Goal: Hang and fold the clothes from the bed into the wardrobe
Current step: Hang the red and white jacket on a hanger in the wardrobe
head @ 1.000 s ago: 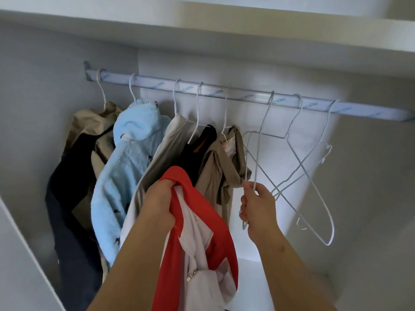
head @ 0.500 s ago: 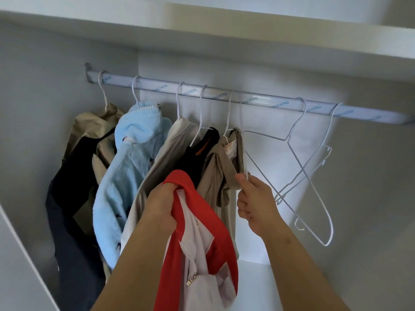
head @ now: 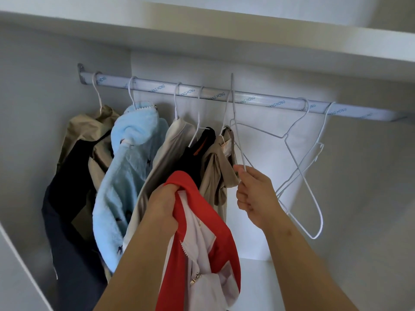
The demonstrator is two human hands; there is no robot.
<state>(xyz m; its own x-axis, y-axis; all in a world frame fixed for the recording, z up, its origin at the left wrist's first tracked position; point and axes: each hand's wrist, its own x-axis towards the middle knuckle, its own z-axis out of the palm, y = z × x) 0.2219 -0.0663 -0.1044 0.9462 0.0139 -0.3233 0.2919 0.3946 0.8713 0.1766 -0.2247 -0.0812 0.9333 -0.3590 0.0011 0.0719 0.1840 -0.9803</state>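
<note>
My left hand [head: 165, 206] grips a red and white zip jacket [head: 203, 248] by its collar, and the jacket hangs down in front of the wardrobe. My right hand [head: 254, 194] pinches the lower wire of a white wire hanger [head: 233, 122]. That hanger is lifted, with its hook poking up above the wardrobe rail [head: 247, 98], off the bar. Two more empty white hangers [head: 310, 167] hang on the rail to the right.
On the rail's left half hang a beige and dark garment [head: 74, 167], a light blue fleece [head: 125, 176], a beige garment [head: 166, 151], a black top [head: 197, 153] and a tan garment [head: 219, 167]. A white shelf [head: 224, 37] runs above; the wardrobe floor [head: 253, 281] is below.
My right hand has raised the wire hanger: its hook sat on the rail a second ago and now sticks up above it. The left hand still holds the jacket.
</note>
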